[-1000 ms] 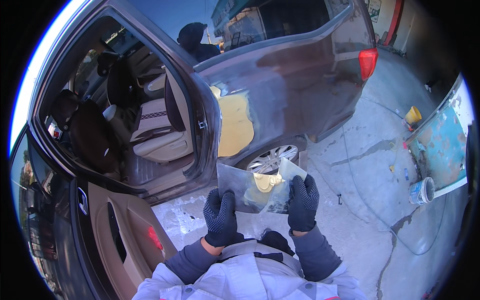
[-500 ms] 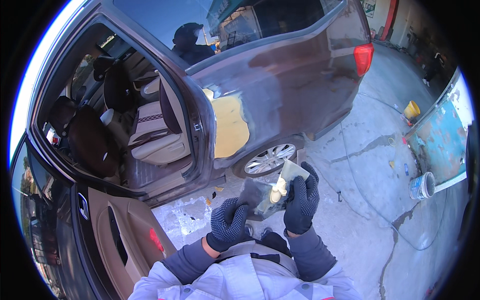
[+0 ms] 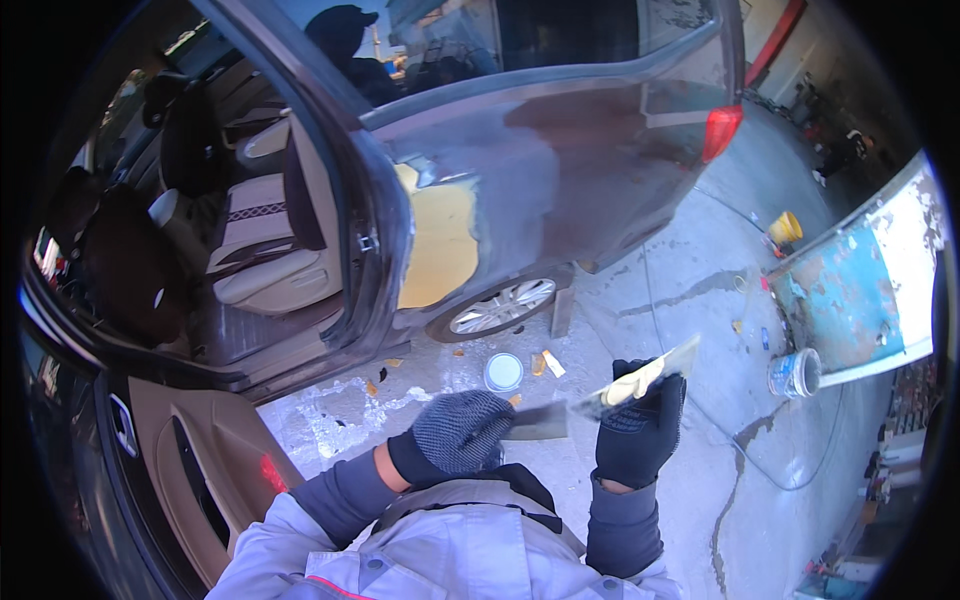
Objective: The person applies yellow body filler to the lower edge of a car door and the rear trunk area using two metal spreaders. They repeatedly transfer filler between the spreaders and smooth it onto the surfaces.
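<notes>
The gloved right hand [image 3: 640, 432] is gripping a flat metal spreader [image 3: 648, 375] by its lower edge, fingers closed around it, and the blade is tilting up to the right with a smear of pale yellow filler [image 3: 634, 381] lying on its face. The gloved left hand [image 3: 455, 432] is closing over the handle end of a second flat blade [image 3: 540, 422], which is pointing right so that its tip is meeting the first spreader just below the filler. Both tools are hanging in front of the person's chest, above the concrete floor [image 3: 700, 480]. On the ground beyond them a small round white tin [image 3: 503, 371] is sitting near the wheel [image 3: 500, 306] of the dark car [image 3: 600, 170], whose rear panel is carrying a broad yellow patch of filler [image 3: 440, 245]. A white bucket [image 3: 795, 373] is standing to the right.
</notes>
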The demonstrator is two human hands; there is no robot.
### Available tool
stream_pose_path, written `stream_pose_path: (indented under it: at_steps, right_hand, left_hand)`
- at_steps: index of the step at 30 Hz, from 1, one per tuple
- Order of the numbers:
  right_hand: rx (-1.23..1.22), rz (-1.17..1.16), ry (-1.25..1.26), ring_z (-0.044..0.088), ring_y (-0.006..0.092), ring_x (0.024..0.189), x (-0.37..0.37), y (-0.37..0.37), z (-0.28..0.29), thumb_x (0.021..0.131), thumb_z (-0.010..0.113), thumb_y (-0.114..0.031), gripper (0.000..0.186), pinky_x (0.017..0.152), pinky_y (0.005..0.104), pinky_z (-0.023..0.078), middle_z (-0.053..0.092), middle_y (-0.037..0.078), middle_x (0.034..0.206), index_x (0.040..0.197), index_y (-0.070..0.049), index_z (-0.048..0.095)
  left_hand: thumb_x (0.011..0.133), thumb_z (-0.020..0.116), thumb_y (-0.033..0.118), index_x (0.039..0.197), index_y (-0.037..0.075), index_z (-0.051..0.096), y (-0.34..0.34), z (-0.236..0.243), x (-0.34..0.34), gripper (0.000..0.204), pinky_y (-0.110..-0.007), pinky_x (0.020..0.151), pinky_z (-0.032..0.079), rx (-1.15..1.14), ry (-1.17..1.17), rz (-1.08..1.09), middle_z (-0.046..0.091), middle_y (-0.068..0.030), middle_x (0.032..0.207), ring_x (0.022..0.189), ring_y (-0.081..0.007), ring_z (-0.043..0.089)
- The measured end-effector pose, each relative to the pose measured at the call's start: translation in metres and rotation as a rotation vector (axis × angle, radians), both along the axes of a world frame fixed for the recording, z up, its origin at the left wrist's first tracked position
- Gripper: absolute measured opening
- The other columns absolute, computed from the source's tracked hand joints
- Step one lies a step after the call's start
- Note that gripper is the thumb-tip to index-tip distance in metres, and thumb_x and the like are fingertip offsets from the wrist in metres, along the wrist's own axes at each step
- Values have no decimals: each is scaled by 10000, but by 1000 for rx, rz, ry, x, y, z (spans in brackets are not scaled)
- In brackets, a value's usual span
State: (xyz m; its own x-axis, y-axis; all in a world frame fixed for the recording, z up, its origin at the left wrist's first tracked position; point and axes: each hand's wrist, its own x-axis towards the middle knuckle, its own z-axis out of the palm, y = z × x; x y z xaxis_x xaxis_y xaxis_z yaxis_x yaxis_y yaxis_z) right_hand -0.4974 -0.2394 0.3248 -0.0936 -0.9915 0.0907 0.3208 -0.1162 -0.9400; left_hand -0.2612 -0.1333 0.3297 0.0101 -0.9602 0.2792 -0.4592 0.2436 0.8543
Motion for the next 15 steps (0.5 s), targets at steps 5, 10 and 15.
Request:
stream_pose_path:
  at_steps: [5, 10, 15]
  right_hand:
    - [66, -291, -16, 638, 271, 1038, -15, -8, 25, 1109, 428, -295, 375, 970, 417, 499, 633, 147, 1208, 1317, -1, 530]
    - [-509, -434, 1243, 643, 278, 806, -41, 4, 46, 967, 608, -124, 220, 685, 380, 479, 645, 165, 949, 1113, 37, 574]
    - [-519, -8, 982, 722, 311, 730, -98, -19, 57, 877, 674, -69, 125, 658, 376, 566, 721, 181, 835, 925, 29, 734]
  left_hand:
    - [971, 619, 81, 1111, -34, 649, -38, -11, 12, 184, -338, 787, 528, 174, 807, 140, 689, -124, 1040, 890, -233, 668]
    - [934, 589, -63, 1156, 17, 660, -95, -14, -25, 246, -396, 720, 539, -331, 127, 33, 643, -203, 1066, 876, -351, 653]
    - [932, 586, -68, 1136, 20, 673, -143, -11, -72, 238, -398, 681, 526, -401, -102, 69, 635, -210, 1049, 830, -370, 635]
